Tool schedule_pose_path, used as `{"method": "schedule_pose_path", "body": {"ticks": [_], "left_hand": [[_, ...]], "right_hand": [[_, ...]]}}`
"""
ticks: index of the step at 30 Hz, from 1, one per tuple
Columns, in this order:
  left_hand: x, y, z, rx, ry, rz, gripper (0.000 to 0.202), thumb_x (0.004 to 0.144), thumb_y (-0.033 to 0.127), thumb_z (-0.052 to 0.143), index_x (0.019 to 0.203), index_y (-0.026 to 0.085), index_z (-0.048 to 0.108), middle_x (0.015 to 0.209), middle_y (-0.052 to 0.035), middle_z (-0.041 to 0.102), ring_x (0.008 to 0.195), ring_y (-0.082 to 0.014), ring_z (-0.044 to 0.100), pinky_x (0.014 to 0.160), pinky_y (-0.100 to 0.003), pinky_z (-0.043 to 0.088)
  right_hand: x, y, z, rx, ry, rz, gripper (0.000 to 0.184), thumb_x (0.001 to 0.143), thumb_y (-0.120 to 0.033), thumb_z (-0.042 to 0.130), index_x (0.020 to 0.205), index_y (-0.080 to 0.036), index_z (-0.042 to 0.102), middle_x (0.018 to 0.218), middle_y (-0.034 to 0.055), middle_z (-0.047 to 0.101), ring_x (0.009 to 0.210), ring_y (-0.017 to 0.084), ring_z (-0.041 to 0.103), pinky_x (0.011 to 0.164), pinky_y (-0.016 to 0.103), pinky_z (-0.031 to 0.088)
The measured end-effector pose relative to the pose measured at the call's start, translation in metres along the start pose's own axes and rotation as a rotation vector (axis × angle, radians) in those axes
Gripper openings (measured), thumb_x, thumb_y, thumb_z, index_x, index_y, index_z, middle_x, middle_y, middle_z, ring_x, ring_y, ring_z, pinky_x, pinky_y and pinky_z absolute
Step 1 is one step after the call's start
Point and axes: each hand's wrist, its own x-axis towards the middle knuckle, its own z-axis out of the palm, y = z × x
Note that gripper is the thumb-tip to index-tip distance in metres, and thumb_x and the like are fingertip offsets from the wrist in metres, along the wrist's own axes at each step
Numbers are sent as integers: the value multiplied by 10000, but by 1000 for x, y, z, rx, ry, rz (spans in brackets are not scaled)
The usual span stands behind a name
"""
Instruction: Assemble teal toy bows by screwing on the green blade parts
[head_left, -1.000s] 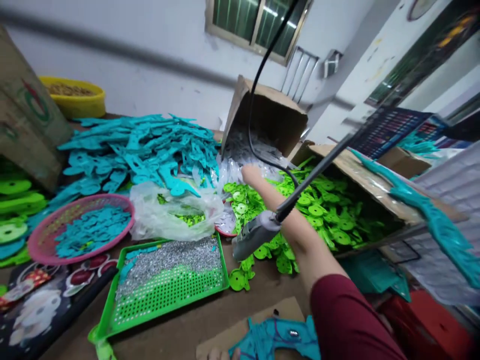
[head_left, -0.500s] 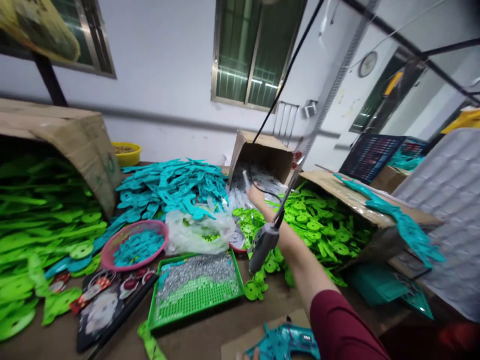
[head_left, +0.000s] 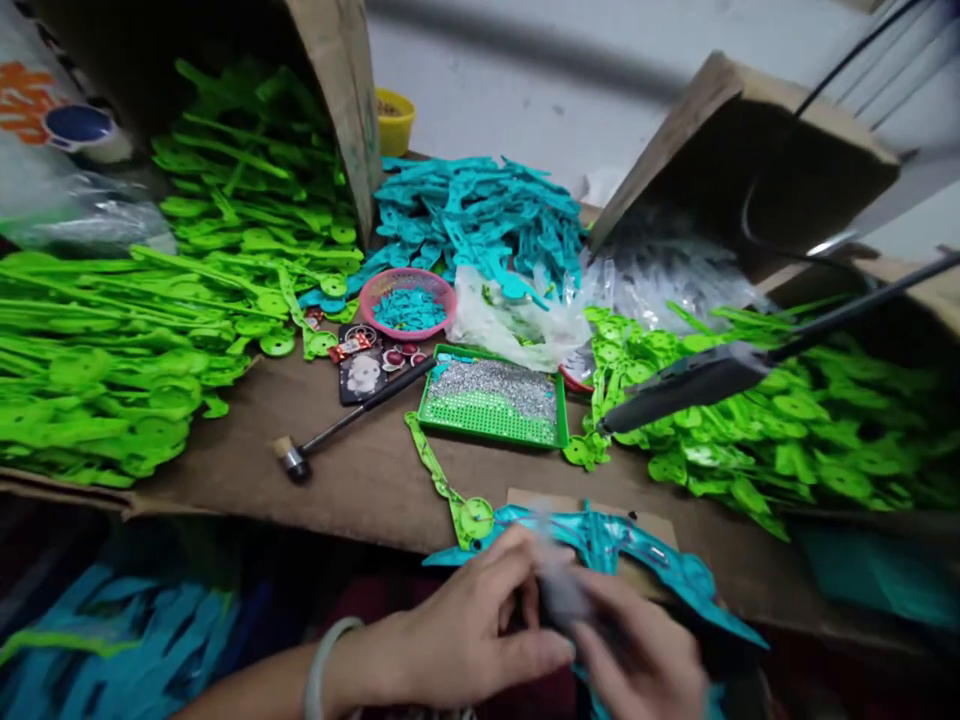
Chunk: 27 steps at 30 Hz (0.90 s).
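Teal plastic part (head_left: 637,550), flat, glossy, with ragged pointed edges, lies on a cardboard sheet (head_left: 525,497) at the near table edge, right under both hands. Left hand (head_left: 465,630), pale bangle (head_left: 319,670) on the wrist, has its fingers curled in toward the right hand (head_left: 637,650); the two meet over a small blurred greyish piece (head_left: 559,595). Whether they pinch it, cannot tell: motion blur.

Just left of the part, a lime-green strip (head_left: 442,480) ending in a round disc, thin moulded plastic. Above it, a green perforated tray (head_left: 491,405), rectangular, half covered with fine silvery screws. Left of the tray, a small hammer (head_left: 345,425), dark slim handle, metal head near the table edge. Right of the tray, a grey power screwdriver (head_left: 690,380) hangs tilted from a black cord, tip toward the tray.

Brown table (head_left: 360,480), matt surface.

Mid-distance: pink round mesh basket (head_left: 409,300) with teal bits; crumpled clear plastic bag (head_left: 517,320) beside it.

Far: heap of teal parts (head_left: 480,210); lime-green long-stemmed pieces spilling from a tipped cardboard box (head_left: 337,90) at left; more green discs (head_left: 787,420) at right; another tipped carton (head_left: 742,150) with clear shiny pieces; yellow tub (head_left: 394,120) by the wall.
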Motion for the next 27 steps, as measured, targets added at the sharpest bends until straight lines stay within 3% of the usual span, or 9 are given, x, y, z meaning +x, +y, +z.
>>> {"method": "schedule_pose_path", "body": {"ticks": [3, 5, 6, 7, 9, 11, 14, 23, 27], "left_hand": [[-12, -12, -23, -155, 341, -181, 364, 948, 516, 570, 1109, 208, 683, 1014, -73, 703, 809, -157, 632, 743, -286, 545], [-19, -22, -52, -268, 655, -328, 430, 874, 589, 639, 1023, 186, 660, 795, -26, 685, 562, -101, 530, 519, -219, 461], [-22, -27, -68, -330, 801, -340, 476, 825, 613, 680, 1030, 186, 638, 790, -16, 686, 524, -85, 493, 469, -200, 417], [-23, -32, -81, -368, 861, -363, 504, 761, 604, 745, 1002, 177, 626, 760, -6, 676, 514, -78, 482, 452, -187, 397], [-25, -40, -98, -378, 812, -461, 566, 663, 576, 832, 985, 160, 623, 754, -5, 678, 549, -86, 528, 482, -184, 438], [-25, -48, -98, -357, 643, -574, 604, 629, 573, 854, 993, 148, 627, 726, -4, 677, 595, -109, 586, 541, -203, 496], [-22, -58, -87, -339, 470, -672, 610, 661, 606, 820, 1009, 147, 619, 668, 10, 661, 600, -116, 610, 584, -218, 524], [-8, -68, -109, -243, 304, -718, 457, 784, 580, 741, 909, 166, 594, 651, 12, 663, 588, -110, 628, 567, -207, 528], [-6, -67, -106, -184, 253, -716, 414, 816, 559, 711, 905, 169, 604, 657, -1, 690, 591, -126, 652, 569, -222, 547]], "right_hand": [[1, -5, 29, 238, -44, 64, 258, 980, -347, 533, 1220, -252, 515, 898, 28, 699, 693, 153, 680, 596, 248, 576], [16, 3, 48, 255, -80, 113, 460, 942, -406, 611, 1318, -202, 442, 1058, 98, 681, 849, 194, 692, 710, 311, 602], [25, 10, 55, 196, -140, 76, 564, 899, -460, 667, 1337, -186, 441, 1160, 142, 657, 993, 246, 676, 821, 386, 600], [33, 18, 62, 126, -235, 19, 689, 838, -523, 723, 1360, -172, 443, 1248, 177, 626, 1116, 307, 633, 913, 470, 570], [43, 31, 72, 32, -440, -91, 877, 742, -564, 799, 1416, -143, 426, 1326, 207, 588, 1221, 377, 553, 997, 566, 502], [45, 39, 79, 7, -550, -128, 974, 732, -523, 824, 1485, -124, 351, 1334, 204, 584, 1211, 374, 538, 1004, 570, 486], [41, 42, 84, 23, -548, -115, 991, 779, -485, 797, 1535, -143, 256, 1350, 188, 573, 1194, 346, 522, 999, 536, 484], [37, 45, 84, 52, -580, -137, 920, 818, -520, 749, 1517, -144, 284, 1353, 169, 591, 1146, 323, 508, 991, 514, 463], [34, 45, 83, 67, -599, -155, 899, 823, -511, 750, 1508, -129, 311, 1325, 148, 614, 1157, 307, 504, 1010, 487, 451]]}}
